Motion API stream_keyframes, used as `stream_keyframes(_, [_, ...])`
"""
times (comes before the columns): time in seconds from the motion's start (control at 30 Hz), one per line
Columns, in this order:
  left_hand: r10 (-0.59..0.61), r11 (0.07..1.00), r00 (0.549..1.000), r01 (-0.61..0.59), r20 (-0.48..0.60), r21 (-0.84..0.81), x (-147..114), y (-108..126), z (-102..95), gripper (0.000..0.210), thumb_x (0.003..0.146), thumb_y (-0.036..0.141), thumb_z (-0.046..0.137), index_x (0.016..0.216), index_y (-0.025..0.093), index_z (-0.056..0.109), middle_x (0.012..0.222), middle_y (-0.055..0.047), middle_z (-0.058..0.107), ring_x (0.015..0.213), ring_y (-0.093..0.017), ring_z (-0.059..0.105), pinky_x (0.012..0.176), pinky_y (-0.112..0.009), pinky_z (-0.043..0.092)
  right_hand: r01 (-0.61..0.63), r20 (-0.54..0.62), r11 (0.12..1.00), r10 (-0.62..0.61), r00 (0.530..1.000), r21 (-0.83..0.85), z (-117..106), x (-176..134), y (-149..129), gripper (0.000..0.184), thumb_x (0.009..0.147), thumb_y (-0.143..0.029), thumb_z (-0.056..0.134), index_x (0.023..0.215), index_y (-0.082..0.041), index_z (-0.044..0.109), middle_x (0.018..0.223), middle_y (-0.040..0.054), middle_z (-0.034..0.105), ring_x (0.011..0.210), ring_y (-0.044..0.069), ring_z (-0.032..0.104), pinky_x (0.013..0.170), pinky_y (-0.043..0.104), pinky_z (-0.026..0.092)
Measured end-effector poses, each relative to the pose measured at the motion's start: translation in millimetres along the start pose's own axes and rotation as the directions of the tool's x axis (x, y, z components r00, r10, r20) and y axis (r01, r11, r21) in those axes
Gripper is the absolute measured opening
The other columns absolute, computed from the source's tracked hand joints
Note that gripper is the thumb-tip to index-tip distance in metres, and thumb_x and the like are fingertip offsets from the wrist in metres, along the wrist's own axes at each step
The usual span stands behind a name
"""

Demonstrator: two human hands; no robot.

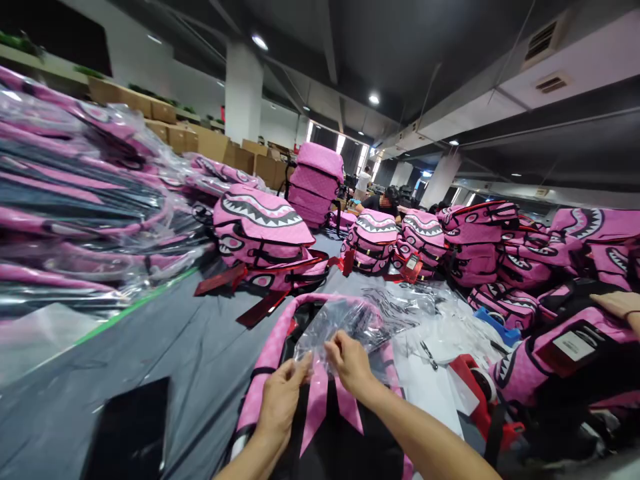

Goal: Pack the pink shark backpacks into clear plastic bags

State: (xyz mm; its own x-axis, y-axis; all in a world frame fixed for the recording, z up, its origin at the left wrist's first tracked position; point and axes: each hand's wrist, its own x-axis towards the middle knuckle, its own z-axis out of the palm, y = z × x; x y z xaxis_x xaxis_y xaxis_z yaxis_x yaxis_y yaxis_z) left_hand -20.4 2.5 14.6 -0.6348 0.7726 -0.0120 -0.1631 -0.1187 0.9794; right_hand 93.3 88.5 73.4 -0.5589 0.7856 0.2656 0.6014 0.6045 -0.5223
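A clear plastic bag (345,320) is pinched between the fingers of both my hands. My left hand (283,393) grips its near left edge, and my right hand (350,360) holds it a little further right. Beneath them lies a pink and black backpack (315,427), with pink pointed strips on its dark panel. The bag spreads over the backpack's upper end, and its far part reaches toward a heap of clear plastic bags (430,307).
Stacks of plastic-wrapped pink bags (75,200) fill the left. Pink shark-mouth backpacks (265,227) stand ahead and right. A black phone-like slab (130,427) lies at left. Red tape dispenser (480,393), black snips (429,355) and another person's hand (617,303) are at right.
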Motion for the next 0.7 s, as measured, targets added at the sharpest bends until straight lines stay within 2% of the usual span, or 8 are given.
stream_keyframes(0.1, [0.136, 0.954, 0.990, -0.140, 0.030, 0.266, 3, 2, -27.3, 0.071, 0.062, 0.088, 0.063, 0.046, 0.024, 0.038, 0.045, 0.005, 0.038, 0.048, -0.013, 0.039, 0.052, -0.026, 0.033, -0.077, -0.016, 0.992, 0.075, 0.997, -0.097, 7, 15, -6, 0.013, 0.100, -0.028, 0.051, 0.089, -0.023, 0.055, 0.068, -0.0028, 0.059, 0.062, 0.016, 0.057, 0.057, 0.024, 0.027])
stream_keyframes(0.2, [0.347, 0.799, 0.929, -0.364, 0.128, 0.479, 9, 12, -41.5, 0.056, 0.066, 0.075, 0.071, 0.057, 0.023, 0.054, 0.057, 0.001, 0.056, 0.059, -0.019, 0.052, 0.063, -0.032, 0.042, -0.027, -0.002, 0.999, 0.027, 1.000, -0.031, 7, 26, -13, 0.015, 0.101, -0.026, 0.048, 0.086, -0.022, 0.052, 0.067, -0.0037, 0.056, 0.064, 0.015, 0.057, 0.059, 0.023, 0.029])
stream_keyframes(0.3, [0.576, 0.504, 0.783, -0.566, 0.234, 0.652, 18, 24, -38.6, 0.036, 0.091, 0.051, 0.052, 0.103, 0.020, 0.068, 0.099, -0.009, 0.072, 0.086, -0.027, 0.067, 0.079, -0.039, 0.050, 0.118, 0.046, 0.990, -0.122, 0.992, 0.081, 3, 19, -22, 0.015, 0.099, -0.035, 0.055, 0.091, -0.022, 0.054, 0.064, -0.0068, 0.053, 0.060, 0.013, 0.056, 0.057, 0.021, 0.032])
stream_keyframes(0.43, [0.634, 0.443, 0.737, -0.594, 0.234, 0.671, 35, 42, -28.7, 0.033, 0.097, 0.034, 0.042, 0.092, 0.022, 0.073, 0.086, -0.005, 0.071, 0.077, -0.021, 0.068, 0.071, -0.030, 0.050, 0.248, 0.082, 0.956, -0.238, 0.968, -0.158, -16, -7, -16, 0.029, 0.084, -0.033, 0.074, 0.107, -0.024, 0.059, 0.072, -0.0048, 0.062, 0.063, 0.015, 0.060, 0.055, 0.021, 0.031])
stream_keyframes(0.5, [0.657, 0.468, 0.735, -0.573, 0.169, 0.673, 38, 52, -26.4, 0.036, 0.099, 0.037, 0.042, 0.092, 0.021, 0.074, 0.081, -0.004, 0.068, 0.073, -0.019, 0.065, 0.069, -0.028, 0.048, 0.144, -0.007, 0.924, -0.156, 0.988, -0.353, -34, -16, 2, 0.015, 0.085, -0.018, 0.066, 0.098, -0.024, 0.063, 0.084, 0.0007, 0.068, 0.069, 0.016, 0.063, 0.056, 0.023, 0.030])
stream_keyframes(0.57, [0.700, 0.487, 0.707, -0.574, 0.098, 0.658, 37, 59, -25.6, 0.038, 0.100, 0.041, 0.043, 0.099, 0.020, 0.076, 0.081, -0.004, 0.066, 0.074, -0.018, 0.063, 0.070, -0.027, 0.047, -0.068, -0.172, 0.924, 0.002, 0.985, -0.377, -57, -20, 29, 0.016, 0.083, -0.009, 0.057, 0.090, -0.023, 0.064, 0.095, 0.0042, 0.068, 0.075, 0.016, 0.063, 0.058, 0.024, 0.032])
stream_keyframes(0.63, [0.734, 0.504, 0.677, -0.596, 0.054, 0.625, 35, 61, -26.9, 0.040, 0.100, 0.044, 0.045, 0.102, 0.019, 0.077, 0.078, -0.003, 0.063, 0.072, -0.018, 0.061, 0.069, -0.027, 0.047, -0.288, -0.325, 0.931, 0.207, 0.923, -0.224, -83, -21, 61, 0.016, 0.082, -0.008, 0.053, 0.086, -0.022, 0.062, 0.096, 0.0052, 0.066, 0.077, 0.017, 0.062, 0.061, 0.025, 0.035])
stream_keyframes(0.7, [0.726, 0.535, 0.687, -0.591, 0.029, 0.604, 36, 57, -30.9, 0.042, 0.098, 0.045, 0.046, 0.101, 0.018, 0.078, 0.076, -0.003, 0.062, 0.070, -0.018, 0.060, 0.067, -0.027, 0.046, -0.426, -0.396, 0.903, 0.373, 0.839, -0.052, -107, -25, 89, 0.017, 0.083, -0.009, 0.046, 0.083, -0.020, 0.058, 0.087, 0.0045, 0.063, 0.071, 0.017, 0.060, 0.061, 0.026, 0.039])
